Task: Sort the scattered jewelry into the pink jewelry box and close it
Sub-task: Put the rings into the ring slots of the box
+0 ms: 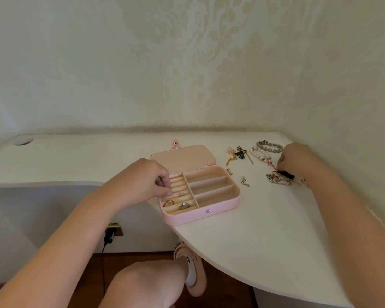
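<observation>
Nearest, below the rim of the curved white table (253, 230), a bent bare knee (147, 283) and a foot in a pale pink slipper (195, 278).

On the table's near-left edge, the pink jewelry box (187, 217), a flat rounded leatherette case, open, with its lid (182, 156) laid back behind it. In the front ring rolls, three pieces already seated: a gold ring with a red band (169, 202), a chunky silver ring with a stone (183, 206) and, one roll further back, a small silver ring (181, 194). Nothing visible in the three long compartments (211, 187) on the box's right side.

Over the rear ring rolls, the left hand (147, 178), fingers curled in, thumb and forefinger tips nearly together in a narrow pinch. Impossible to tell whether anything small sits between them.

Further right, loose on the table: a short silver chain (245, 181), a little gold clasp piece (229, 171) and a heap of gold chain (278, 180). At that heap, the right hand (296, 158), knuckles up, fingertips apparently closed narrowly on a black tasselled charm (286, 174) with a red cord.

Beyond, toward the wall: a white pearl bracelet (259, 155), a grey bead bracelet (269, 146), a dark green tassel earring (240, 154) and gold-and-pink drop earrings (230, 152).

By judgement, well short of halfway. Rings in; chains, bracelets and earrings all still to go, then lid down and snap fastened.
</observation>
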The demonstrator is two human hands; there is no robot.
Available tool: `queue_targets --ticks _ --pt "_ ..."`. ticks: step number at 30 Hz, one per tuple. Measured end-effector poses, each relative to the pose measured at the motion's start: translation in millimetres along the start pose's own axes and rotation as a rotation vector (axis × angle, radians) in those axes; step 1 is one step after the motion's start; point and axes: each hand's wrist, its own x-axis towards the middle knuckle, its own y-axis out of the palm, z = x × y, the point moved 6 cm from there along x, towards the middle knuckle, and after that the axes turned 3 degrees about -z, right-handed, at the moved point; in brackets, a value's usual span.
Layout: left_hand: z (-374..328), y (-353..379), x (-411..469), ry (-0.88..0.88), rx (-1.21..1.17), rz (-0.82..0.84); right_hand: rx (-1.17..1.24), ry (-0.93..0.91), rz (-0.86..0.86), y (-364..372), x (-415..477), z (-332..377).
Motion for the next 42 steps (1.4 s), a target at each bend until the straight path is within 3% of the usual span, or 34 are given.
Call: queue_targets --ticks 5,12,16,23,32,36,42 --pt "-8.9 3.7 4.9 0.022 0.115 0.069 -0.044 0.043 -0.035 12.1 18.3 -5.7" --pt "0.7 6.1 2.4 0.017 -0.008 -0.030 -0.079 0.061 -0.053 6.7 11.4 -0.3" --pt "-2.4 8.2 4.2 0.018 -0.021 -0.004 -0.079 0.005 -0.068 5.3 4.0 3.7" --pt "-9.6 2.7 10.4 -0.032 0.034 0.109 0.102 -0.015 0.000 2.7 -5.8 1.6" --pt "-11.5 5.7 9.6 -0.041 0.036 0.088 1.017 0.149 -0.225 -16.1 -7.1 -18.1" --pt "-6.3 9.9 7.8 -0.053 0.014 0.089 1.485 0.196 -0.123 -3.0 -5.4 -18.2" --pt "-3.3 8.7 5.2 -0.037 -0.011 0.085 1.877 0.150 -0.009 -14.1 -17.4 -3.5"
